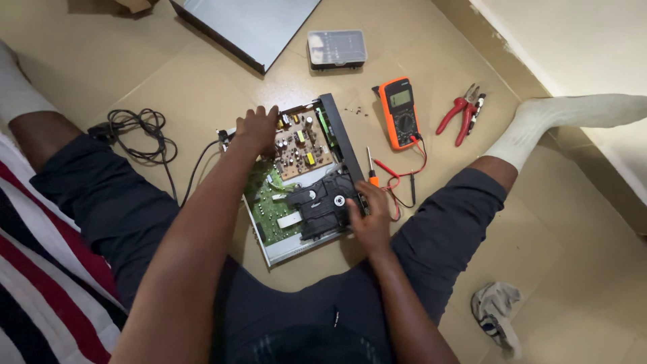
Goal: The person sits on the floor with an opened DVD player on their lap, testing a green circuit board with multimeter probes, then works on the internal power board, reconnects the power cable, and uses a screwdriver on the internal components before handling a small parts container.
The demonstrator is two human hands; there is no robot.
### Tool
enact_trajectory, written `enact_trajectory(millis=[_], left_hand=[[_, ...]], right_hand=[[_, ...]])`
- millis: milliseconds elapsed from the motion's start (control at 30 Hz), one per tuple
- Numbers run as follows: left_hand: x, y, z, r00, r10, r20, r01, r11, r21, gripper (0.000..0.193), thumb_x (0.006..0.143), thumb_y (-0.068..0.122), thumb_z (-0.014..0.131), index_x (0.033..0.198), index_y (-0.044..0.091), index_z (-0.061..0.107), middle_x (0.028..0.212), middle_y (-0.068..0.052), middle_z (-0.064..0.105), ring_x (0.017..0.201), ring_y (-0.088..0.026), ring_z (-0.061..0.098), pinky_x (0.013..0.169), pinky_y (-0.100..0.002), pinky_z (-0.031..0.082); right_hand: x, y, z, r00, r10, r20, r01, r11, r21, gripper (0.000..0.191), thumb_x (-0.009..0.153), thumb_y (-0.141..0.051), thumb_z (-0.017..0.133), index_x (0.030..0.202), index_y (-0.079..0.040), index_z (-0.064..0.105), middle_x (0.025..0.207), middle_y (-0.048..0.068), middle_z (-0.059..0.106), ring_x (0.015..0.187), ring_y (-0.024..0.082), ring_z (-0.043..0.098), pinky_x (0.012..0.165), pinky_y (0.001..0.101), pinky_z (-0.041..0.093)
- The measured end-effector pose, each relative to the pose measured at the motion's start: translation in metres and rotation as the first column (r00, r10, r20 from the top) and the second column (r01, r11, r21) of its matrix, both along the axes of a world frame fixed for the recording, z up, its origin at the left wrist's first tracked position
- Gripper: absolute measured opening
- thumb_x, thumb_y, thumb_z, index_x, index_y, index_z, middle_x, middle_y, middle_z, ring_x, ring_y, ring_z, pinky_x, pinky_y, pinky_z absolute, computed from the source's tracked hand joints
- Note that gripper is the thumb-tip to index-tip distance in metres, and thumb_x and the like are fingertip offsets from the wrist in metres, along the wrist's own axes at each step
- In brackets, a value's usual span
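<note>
A person is sitting on a tan tiled floor (573, 269) with legs spread, working on an opened disc player chassis (300, 182) that is lying between the knees. The left hand (257, 128) is resting palm down on the chassis's far left corner, fingers curled over the edge of the brown circuit board (304, 145), gripping nothing loose. The right hand (369, 219) is pressing against the chassis's near right edge, beside the black disc drive (327, 202); whether it is pinching anything cannot be told. A green board (269, 205) is showing along the chassis's left side. An orange multimeter (400, 111) with red and black leads is lying just right of the chassis, an orange-handled screwdriver (370, 168) between them. Red pliers (461, 111) are lying farther right, and a clear parts box (336, 48) beyond the chassis's far edge. A black cable (138, 131) is coiling to the left.
</note>
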State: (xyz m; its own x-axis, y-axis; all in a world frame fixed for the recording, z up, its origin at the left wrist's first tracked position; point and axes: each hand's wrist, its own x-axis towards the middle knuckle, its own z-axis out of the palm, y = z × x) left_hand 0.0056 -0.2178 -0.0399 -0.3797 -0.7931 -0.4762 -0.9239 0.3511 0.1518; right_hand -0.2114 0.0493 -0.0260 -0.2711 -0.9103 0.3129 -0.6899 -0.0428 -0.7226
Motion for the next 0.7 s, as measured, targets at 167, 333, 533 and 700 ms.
enact_trajectory(millis=[167,333,533,700], left_hand=[[-0.002,-0.002,0.013,1.000,0.004,-0.029,-0.003,0.998,0.058,0.099,0.065,0.021,0.094,0.149,0.016,0.042,0.144,-0.017,0.049,0.132,-0.038,0.050,0.102,-0.053,0.050],[-0.002,-0.001,0.016,0.997,0.030,-0.070,-0.027,0.999,0.040,0.086,0.070,0.022,0.090,0.144,0.018,0.049,0.142,-0.016,0.051,0.131,-0.038,0.051,0.099,-0.055,0.052],[-0.006,-0.003,0.014,0.997,0.064,-0.053,-0.058,0.993,0.107,0.095,0.062,0.025,0.096,0.144,0.019,0.048,0.144,-0.013,0.047,0.136,-0.037,0.045,0.099,-0.056,0.052],[-0.010,-0.005,0.008,0.998,0.059,-0.021,-0.055,0.990,0.128,0.089,0.068,0.025,0.093,0.144,0.018,0.048,0.147,-0.013,0.046,0.138,-0.037,0.044,0.096,-0.065,0.053]], right_hand=[[0.021,-0.029,0.004,0.996,0.042,-0.075,-0.038,0.998,0.044,0.040,0.087,-0.013,0.080,0.123,-0.002,0.065,0.136,0.019,0.062,0.130,0.037,0.056,0.113,0.0457,0.044],[0.032,-0.074,0.000,0.973,0.011,-0.230,0.047,0.969,0.244,0.085,0.080,-0.033,0.087,0.146,0.003,0.046,0.151,0.028,0.045,0.142,0.046,0.041,0.118,0.0514,0.034],[0.047,-0.119,0.009,0.950,0.097,-0.297,0.119,0.767,0.630,0.126,0.072,-0.056,0.088,0.160,-0.002,0.016,0.164,0.033,0.016,0.152,0.054,0.011,0.119,0.0675,0.014],[0.069,-0.133,0.019,0.922,0.136,-0.364,0.190,0.659,0.728,0.138,0.067,-0.058,0.090,0.161,-0.003,0.005,0.165,0.034,0.000,0.152,0.054,-0.002,0.120,0.0672,0.003]])
